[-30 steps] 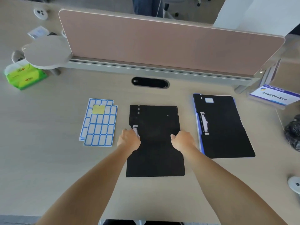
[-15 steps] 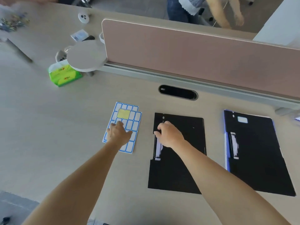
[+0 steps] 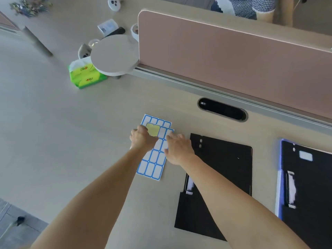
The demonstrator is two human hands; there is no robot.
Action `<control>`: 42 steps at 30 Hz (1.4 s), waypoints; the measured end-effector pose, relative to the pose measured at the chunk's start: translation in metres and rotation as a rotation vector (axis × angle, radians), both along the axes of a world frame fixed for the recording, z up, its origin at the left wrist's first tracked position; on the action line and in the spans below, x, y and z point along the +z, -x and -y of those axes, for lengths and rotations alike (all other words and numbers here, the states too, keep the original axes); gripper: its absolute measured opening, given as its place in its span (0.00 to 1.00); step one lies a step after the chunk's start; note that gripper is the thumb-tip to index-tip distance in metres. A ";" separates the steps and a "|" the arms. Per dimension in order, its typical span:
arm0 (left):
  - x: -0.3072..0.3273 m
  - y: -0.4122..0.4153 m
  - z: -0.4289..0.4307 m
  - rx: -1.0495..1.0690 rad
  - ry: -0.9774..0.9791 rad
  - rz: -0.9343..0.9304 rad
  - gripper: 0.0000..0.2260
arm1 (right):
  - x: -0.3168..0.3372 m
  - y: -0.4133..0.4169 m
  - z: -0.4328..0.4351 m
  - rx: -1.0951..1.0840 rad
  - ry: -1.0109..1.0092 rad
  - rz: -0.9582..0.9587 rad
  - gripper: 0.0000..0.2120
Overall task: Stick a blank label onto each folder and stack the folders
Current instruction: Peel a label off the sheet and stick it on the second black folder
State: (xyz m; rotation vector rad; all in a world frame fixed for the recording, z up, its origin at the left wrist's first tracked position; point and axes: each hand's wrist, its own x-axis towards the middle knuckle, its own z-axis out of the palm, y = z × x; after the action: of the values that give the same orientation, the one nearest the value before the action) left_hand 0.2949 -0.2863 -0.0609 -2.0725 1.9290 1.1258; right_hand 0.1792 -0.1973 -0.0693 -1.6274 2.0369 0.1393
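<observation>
A sheet of blue-bordered blank labels [image 3: 152,165] lies on the desk, with a yellow bare patch [image 3: 153,129] near its top. My left hand [image 3: 142,139] rests on the sheet's upper left, fingers curled beside the patch. My right hand [image 3: 177,148] lies on the sheet's right edge, fingers spread over the top labels. To the right lies a black folder [image 3: 224,169] that shows no label. Farther right, a second black folder [image 3: 309,187] with a blue edge carries a white label [image 3: 305,156] near its top.
A pink divider panel [image 3: 233,58] runs along the back of the desk [image 3: 62,141]. A cable slot [image 3: 222,109] sits behind the folders. A green tissue pack [image 3: 85,76] and a round shelf [image 3: 115,54] stand at the back left. A person stands beyond the divider.
My right hand left the middle folder and moved left onto the label sheet. My left hand slid up the sheet toward the yellow patch. The view swung left.
</observation>
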 end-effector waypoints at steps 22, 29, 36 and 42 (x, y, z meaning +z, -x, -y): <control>-0.010 0.000 0.025 0.162 -0.060 -0.235 0.11 | -0.005 -0.003 -0.006 -0.007 0.018 0.021 0.23; -0.004 0.002 0.023 0.095 -0.186 -0.346 0.16 | -0.002 0.002 -0.006 -0.043 0.058 0.067 0.19; -0.011 -0.009 0.024 0.077 -0.211 -0.425 0.09 | -0.001 0.014 -0.002 -0.059 0.255 0.061 0.21; -0.014 -0.013 0.025 0.074 -0.288 -0.470 0.18 | 0.001 0.021 0.009 -0.072 0.255 0.202 0.20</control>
State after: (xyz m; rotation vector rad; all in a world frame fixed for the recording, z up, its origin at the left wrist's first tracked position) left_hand 0.3078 -0.3114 -0.0751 -1.8562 1.7216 1.9200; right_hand 0.1583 -0.2065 -0.0679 -1.6383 2.0162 -0.3109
